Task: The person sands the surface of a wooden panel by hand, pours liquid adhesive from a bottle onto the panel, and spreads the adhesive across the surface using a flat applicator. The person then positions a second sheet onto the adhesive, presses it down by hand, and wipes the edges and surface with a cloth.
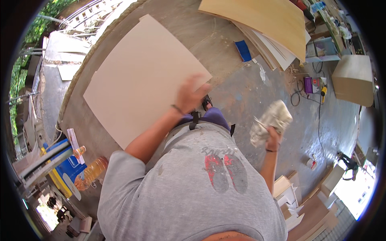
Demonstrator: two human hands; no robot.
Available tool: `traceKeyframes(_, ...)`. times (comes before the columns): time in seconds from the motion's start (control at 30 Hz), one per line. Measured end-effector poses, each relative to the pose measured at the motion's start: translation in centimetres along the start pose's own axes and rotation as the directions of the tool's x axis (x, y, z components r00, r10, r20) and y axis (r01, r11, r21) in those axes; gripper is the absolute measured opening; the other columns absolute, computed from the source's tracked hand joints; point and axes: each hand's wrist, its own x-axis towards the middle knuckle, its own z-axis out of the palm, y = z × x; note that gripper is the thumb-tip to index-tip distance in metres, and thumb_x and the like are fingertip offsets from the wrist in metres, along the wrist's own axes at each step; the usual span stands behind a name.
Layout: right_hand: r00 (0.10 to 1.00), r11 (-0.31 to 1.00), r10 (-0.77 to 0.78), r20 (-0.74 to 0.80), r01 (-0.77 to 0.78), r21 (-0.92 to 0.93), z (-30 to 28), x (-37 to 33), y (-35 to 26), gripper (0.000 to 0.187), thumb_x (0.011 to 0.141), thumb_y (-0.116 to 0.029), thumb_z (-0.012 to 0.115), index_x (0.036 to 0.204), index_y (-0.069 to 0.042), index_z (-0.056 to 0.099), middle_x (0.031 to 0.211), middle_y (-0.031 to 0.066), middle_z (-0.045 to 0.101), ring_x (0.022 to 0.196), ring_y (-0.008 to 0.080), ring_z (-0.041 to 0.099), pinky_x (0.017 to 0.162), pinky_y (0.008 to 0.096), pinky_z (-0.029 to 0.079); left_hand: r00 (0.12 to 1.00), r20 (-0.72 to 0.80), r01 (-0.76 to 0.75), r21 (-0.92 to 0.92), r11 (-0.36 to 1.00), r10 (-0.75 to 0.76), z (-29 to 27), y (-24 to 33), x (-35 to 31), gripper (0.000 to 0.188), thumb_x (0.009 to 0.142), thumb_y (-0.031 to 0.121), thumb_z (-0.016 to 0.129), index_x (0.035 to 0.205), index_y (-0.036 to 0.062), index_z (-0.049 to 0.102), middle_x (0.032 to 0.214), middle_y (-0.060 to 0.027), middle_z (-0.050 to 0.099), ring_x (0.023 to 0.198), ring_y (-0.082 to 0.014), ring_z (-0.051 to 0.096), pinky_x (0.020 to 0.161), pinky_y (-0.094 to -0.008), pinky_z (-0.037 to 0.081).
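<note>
A large pale, flat board (140,80) fills the space in front of me and to the left. Over its right corner is my left hand (191,94), smeared by motion, its fingers apart and nothing seen in them. Whether it touches the board I cannot tell. Out to the right, my right hand (274,139) grips a crumpled off-white rag (277,118), stained and bunched up, held away from the board.
Stacked wooden sheets (265,20) lean at the far right, near a blue flat piece (243,51) on the floor. A purple box (309,85) and cables lie right. An orange-tinted bottle (90,173) is at left; wood offcuts (287,197) lie at lower right.
</note>
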Motion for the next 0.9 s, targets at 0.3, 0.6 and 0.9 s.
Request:
traceKeyframes(0.3, 0.043, -0.209, -0.072, 0.996, 0.976, -0.058, 30.6, 2.5, -0.4, 0.041, 0.074, -0.010, 0.055, 0.114, -0.015, 0.059, 0.110, 0.0085, 0.055, 0.107, 0.0262, 0.050, 0.091, 0.0419, 0.037, 0.467, -0.822, 0.870, 0.363, 0.332, -0.325, -17.7, -19.2, -12.5, 0.089, 0.076, 0.071, 0.050, 0.135, 0.0069, 0.036, 0.146, -0.0181, 0.026, 0.136, -0.0321, 0.024, 0.103, -0.0600, 0.022)
traceKeyframes(0.6, 0.095, -0.243, -0.002, 0.995, 0.965, -0.093, 35.7, 7.1, 2.6, 0.037, 0.070, -0.013, 0.058, 0.107, -0.019, 0.059, 0.107, 0.0061, 0.053, 0.105, 0.0231, 0.049, 0.080, 0.0422, 0.038, 0.170, -0.934, 0.923, 0.040, 0.383, -0.313, -18.2, -20.5, -14.5, 0.101, 0.068, 0.077, 0.054, 0.134, 0.0030, 0.035, 0.137, -0.0181, 0.035, 0.127, -0.0335, 0.034, 0.097, -0.0538, 0.031)
traceKeyframes(0.9, 0.130, -0.192, 0.212, 0.968, 0.977, -0.090, 35.0, 7.6, 1.8, 0.042, 0.066, -0.012, 0.062, 0.106, -0.021, 0.056, 0.112, 0.0075, 0.052, 0.112, 0.0273, 0.048, 0.082, 0.0443, 0.041, 0.161, -0.931, 0.930, 0.032, 0.365, -0.329, -18.9, -20.5, -14.3, 0.102, 0.066, 0.079, 0.055, 0.132, 0.0023, 0.036, 0.132, -0.0170, 0.039, 0.122, -0.0351, 0.037, 0.096, -0.0515, 0.031)
